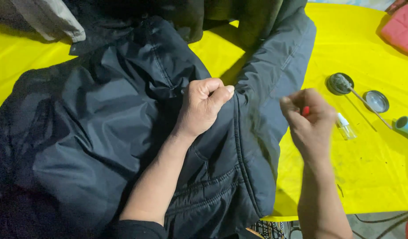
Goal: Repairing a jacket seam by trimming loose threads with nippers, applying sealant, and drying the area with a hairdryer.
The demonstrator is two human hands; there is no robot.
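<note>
— What is the left hand doing?

— It is curled into a fist, pinching a fold of the dark navy jacket between thumb and bent fingers, near a seam at the middle of the garment; the forearm runs up from the lower edge of the view, wrist bent slightly, knuckles toward the camera.

— And the right hand?

— Blurred, raised above the yellow table cover just beside the jacket's right edge; the fingers are closed tight around a small red object, of which only a sliver shows, so I cannot tell what it is; the arm rises from the lower right corner.

— Where does the jacket lie?

— Spread across the table, filling the left and centre; its quilted lining shows below the left wrist.

— Anything else near the hands?

— To the right, a small clear bottle; beyond it a round dark tin with a brush resting in it, a round lid, and a light blue cylinder at the edge.
</note>
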